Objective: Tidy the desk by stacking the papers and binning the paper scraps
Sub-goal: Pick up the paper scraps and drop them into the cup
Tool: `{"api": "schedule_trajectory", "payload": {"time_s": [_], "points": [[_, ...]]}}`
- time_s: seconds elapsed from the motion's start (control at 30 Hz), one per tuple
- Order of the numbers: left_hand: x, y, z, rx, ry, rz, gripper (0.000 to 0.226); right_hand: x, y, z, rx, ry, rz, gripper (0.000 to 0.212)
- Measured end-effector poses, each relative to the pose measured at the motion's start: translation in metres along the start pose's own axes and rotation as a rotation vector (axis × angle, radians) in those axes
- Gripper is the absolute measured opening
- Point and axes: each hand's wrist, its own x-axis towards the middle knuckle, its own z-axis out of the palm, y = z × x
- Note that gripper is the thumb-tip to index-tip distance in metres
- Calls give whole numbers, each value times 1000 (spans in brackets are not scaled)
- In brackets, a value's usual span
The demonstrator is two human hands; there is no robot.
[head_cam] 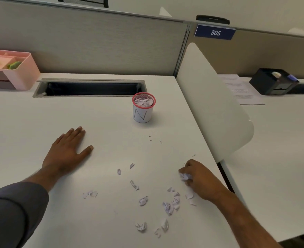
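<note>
So the right hand [197, 173] has its fingers [185, 170] curled around a crumpled paper scrap [184, 176], pinching it low over the white tabletop [40, 122] near the right edge. The left hand [68, 151] lies flat on the tabletop, fingers straight and slightly spread, holding nothing. More scraps [169, 207] are scattered in front — well short of the little red-rimmed mesh bin [143, 108], which already has paper in it. Pink organizer [11, 70] sits back left.
</note>
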Motion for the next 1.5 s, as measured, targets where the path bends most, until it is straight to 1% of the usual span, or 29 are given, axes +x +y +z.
{"api": "schedule_trajectory", "payload": {"time_s": [0.03, 0.13, 0.27, 0.33, 0.43, 0.47, 0.6, 0.67, 0.83, 0.97, 1.07, 1.2, 1.27, 1.37, 1.43, 1.5], "points": [[0, 0, 0, 3, 0, 0, 87, 0, -3, 2, -5, 16, 1, 14], [0, 2, -2, -3, 1, -1, 87, 2, -7, 9, -22, 30, 43, 20], [-1, 4, -3, -7, 3, -1, 86, 10, -11, 7, -25, -48, 152, 27], [-1, 4, -3, -14, 5, -5, 86, 14, -14, 0, 28, -31, 173, 26], [0, 4, -3, -20, 2, -4, 87, 14, -19, -9, 231, 209, 173, 19], [0, 3, -3, -25, 2, -3, 87, 17, -22, -14, 311, 243, 186, 19], [-1, 3, -2, -31, 4, -7, 86, 34, -30, -33, 540, 220, 173, 23], [0, 2, -2, -29, -1, -7, 86, 46, -36, -43, 626, 239, 157, 24], [0, 1, -2, -42, -4, -6, 85, 78, -54, -68, 729, 276, 94, 27], [0, 2, -2, -46, -5, -6, 84, 110, -68, -88, 722, 302, 28, 24], [0, 2, -3, -49, 2, -15, 83, 137, -78, -99, 697, 321, -10, 25], [1, 2, -3, -47, 2, -17, 81, 176, -92, -109, 647, 355, -19, 17], [1, 2, -3, -46, -2, -19, 79, 195, -100, -114, 611, 385, -22, 18], [1, 1, -3, -51, 4, -25, 78, 216, -112, -118, 487, 397, -31, 23], [0, 1, -3, -59, 6, -27, 77, 224, -116, -118, 368, 341, 6, 27], [0, 1, -3, -68, 9, -29, 77, 228, -116, -116, 302, 313, 35, 31]]}}
